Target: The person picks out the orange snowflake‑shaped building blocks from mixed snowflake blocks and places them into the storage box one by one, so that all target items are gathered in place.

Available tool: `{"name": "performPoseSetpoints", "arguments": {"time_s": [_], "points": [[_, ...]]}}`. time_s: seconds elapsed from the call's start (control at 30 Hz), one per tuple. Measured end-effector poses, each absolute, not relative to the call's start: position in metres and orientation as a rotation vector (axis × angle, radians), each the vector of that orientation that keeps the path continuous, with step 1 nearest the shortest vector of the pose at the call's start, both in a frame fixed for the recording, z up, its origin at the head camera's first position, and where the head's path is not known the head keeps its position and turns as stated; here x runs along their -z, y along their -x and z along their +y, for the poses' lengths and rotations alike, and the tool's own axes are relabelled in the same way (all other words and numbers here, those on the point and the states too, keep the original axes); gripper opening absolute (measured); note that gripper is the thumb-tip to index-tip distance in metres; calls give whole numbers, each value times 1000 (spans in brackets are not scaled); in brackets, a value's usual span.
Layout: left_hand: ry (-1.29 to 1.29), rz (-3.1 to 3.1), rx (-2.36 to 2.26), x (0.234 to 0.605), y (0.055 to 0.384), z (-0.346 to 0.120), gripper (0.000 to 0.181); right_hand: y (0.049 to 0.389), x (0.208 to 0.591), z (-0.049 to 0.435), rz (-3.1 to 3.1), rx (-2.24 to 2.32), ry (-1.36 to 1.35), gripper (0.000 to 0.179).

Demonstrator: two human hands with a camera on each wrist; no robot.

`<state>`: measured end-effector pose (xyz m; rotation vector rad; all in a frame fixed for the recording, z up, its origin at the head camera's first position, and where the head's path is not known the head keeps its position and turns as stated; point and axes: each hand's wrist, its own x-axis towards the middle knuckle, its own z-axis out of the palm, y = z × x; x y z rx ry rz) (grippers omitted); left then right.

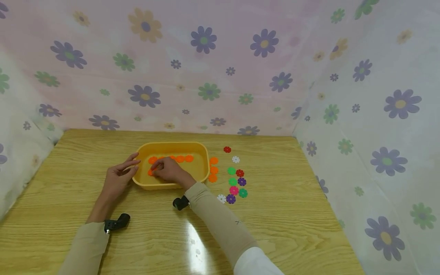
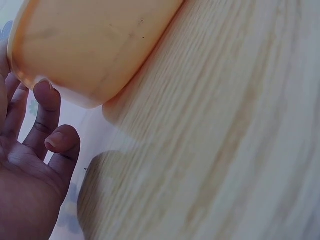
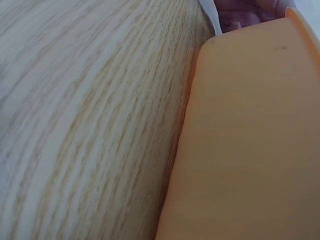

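In the head view, a yellow plastic tub (image 1: 172,186) stands on the table, holding several orange flower-shaped discs (image 1: 189,158) in a row along its far side. My right hand (image 1: 169,170) reaches into it, thumb and fingertips pinching an orange disc (image 1: 150,173) near the left end; the fingers partly cover it. My left hand (image 1: 118,176) is at the tub's left end, fingertips touching the rim. The left wrist view has that hand's loosely bent fingers (image 2: 47,107) beside the tub wall (image 2: 95,45). The right wrist view shows the tub's outer side (image 3: 245,125), with the right hand out of sight.
Right of the tub, orange discs (image 1: 214,170) lie in a short column. Farther right are several loose discs, among them green (image 1: 232,170), red (image 1: 240,173), purple (image 1: 231,199), pink (image 1: 234,190) and white (image 1: 235,159). Flowered cloth (image 1: 178,80) hangs behind the wooden table (image 1: 282,214).
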<state>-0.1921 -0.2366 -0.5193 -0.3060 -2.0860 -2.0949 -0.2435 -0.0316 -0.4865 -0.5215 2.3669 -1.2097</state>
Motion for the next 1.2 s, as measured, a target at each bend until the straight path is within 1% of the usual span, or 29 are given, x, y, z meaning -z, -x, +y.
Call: {"name": "performPoseSetpoints", "arguments": {"time_s": [0.57, 0.87, 1.07, 1.2], "points": [[290, -2133, 2060, 516, 189, -236, 35, 241, 484, -30, 2376, 1186, 506, 17], [290, -2193, 2019, 512, 188, -236, 36, 238, 480, -29, 2314, 1260, 481, 21], [290, -2251, 1978, 511, 188, -237, 36, 241, 480, -29, 2300, 1355, 641, 24], [309, -2263, 1978, 509, 188, -239, 34, 238, 466, -28, 2258, 1503, 725, 24]]}}
